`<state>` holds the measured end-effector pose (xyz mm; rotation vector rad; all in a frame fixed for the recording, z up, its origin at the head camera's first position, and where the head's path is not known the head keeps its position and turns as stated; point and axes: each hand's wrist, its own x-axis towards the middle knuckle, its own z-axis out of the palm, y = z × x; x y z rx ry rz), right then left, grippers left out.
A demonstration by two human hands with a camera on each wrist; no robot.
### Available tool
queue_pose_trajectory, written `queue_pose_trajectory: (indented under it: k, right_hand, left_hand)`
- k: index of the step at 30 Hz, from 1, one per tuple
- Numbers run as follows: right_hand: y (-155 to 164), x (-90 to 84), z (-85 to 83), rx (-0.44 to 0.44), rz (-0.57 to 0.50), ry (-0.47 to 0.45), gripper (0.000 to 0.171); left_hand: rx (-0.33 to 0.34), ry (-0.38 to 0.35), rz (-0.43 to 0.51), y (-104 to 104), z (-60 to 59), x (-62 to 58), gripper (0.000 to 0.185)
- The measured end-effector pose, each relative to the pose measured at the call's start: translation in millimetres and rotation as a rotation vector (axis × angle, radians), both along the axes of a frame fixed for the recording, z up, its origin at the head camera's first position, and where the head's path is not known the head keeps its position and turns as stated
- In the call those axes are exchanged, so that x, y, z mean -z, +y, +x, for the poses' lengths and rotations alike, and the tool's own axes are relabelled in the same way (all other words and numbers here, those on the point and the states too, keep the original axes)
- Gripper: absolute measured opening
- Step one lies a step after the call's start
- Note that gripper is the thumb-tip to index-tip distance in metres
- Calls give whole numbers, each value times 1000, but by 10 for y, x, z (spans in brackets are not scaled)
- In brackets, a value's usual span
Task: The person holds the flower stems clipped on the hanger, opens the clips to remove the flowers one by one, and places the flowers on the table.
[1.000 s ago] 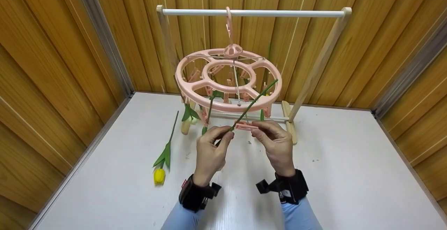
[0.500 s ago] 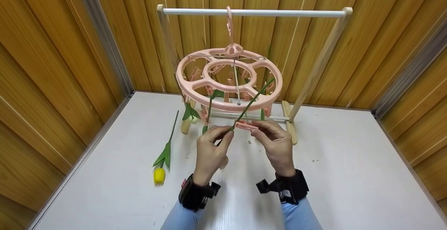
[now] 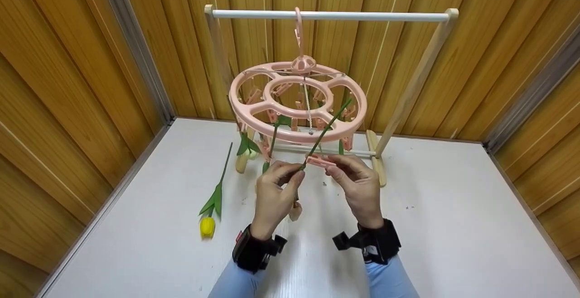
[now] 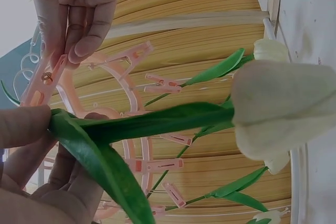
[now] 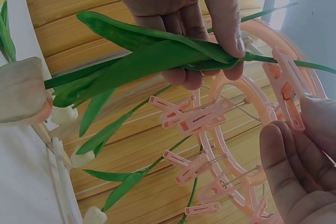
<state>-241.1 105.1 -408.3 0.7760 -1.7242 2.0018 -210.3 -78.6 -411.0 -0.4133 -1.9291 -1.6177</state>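
My left hand (image 3: 293, 174) pinches the green stem (image 3: 325, 130) of a white tulip just above its leaves (image 4: 131, 125). The stem slants up to the right through the round pink peg hanger (image 3: 253, 101). The white bud (image 3: 295, 210) hangs below that hand, large in the left wrist view as the bud (image 4: 278, 109). My right hand (image 3: 334, 167) pinches a pink clip (image 3: 319, 161) hanging from the ring, right beside the stem. In the right wrist view the clip (image 5: 286, 85) stands against the stem (image 5: 310, 65), with the leaves (image 5: 147, 51) under my left fingers (image 5: 178, 3).
The hanger hooks onto the white bar (image 3: 362, 16) of a wooden rack (image 3: 414, 85) at the back of the white table (image 3: 453, 225). Other tulips (image 3: 247, 146) hang from its clips. A yellow tulip (image 3: 207, 227) lies on the table at the left. Wooden walls close three sides.
The stem has tipped steeper, its top end swinging left toward the ring. The white bud has come into view below my left hand. Both hands keep their grips.
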Motion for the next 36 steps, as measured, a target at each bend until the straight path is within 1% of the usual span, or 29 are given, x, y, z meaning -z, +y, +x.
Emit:
queue_pose_trajectory:
  k: [7, 14, 17, 24, 36]
  right_hand:
    - [-4, 2, 0, -6, 5, -4, 28]
    - [10, -1, 1, 14, 21, -10, 26]
    - [12, -7, 0, 22, 21, -20, 25]
    - [10, -21, -7, 45, 28, -30, 24]
    - [2, -28, -9, 27, 24, -69, 30]
  left_hand:
    - [-2, 16, -5, -18, -15, 24, 12]
    - [-19, 30, -9, -36, -18, 23, 11]
    - [-14, 27, -3, -42, -14, 19, 12]
    - [-4, -13, 2, -50, 2, 15, 12]
    - [-25, -5, -27, -78, 3, 10, 12]
